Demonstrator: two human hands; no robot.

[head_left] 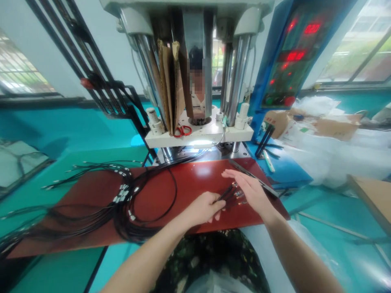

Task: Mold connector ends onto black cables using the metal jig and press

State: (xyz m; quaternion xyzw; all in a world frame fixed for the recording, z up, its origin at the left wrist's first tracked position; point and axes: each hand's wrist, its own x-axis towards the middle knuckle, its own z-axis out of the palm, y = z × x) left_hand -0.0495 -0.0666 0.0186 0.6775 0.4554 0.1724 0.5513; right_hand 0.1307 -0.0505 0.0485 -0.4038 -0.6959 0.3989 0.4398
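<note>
Fingers closed, my left hand (pixel 206 209) grips a small bunch of black cables (pixel 226 192) over the red-brown board (pixel 195 219). Their shiny metal ends (pixel 234 185) point toward my right hand (pixel 248 188), which is flat with its fingers stretched out just beside them. Whether the right palm touches the ends, I cannot tell. More small metal ends (pixel 240 195) show below that palm. To the left, a large coil of black cables (pixel 122 211) with white tags (pixel 124 191) lies on the board, its loose ends running off the left side.
A press machine (pixel 198 140) stands behind the board, with red-handled scissors (pixel 182 130) and cardboard pieces (pixel 171 89) on it. At right are a blue control box (pixel 282 61) with red digits, a dark bar (pixel 256 179) along the board, and white bags (pixel 330 150).
</note>
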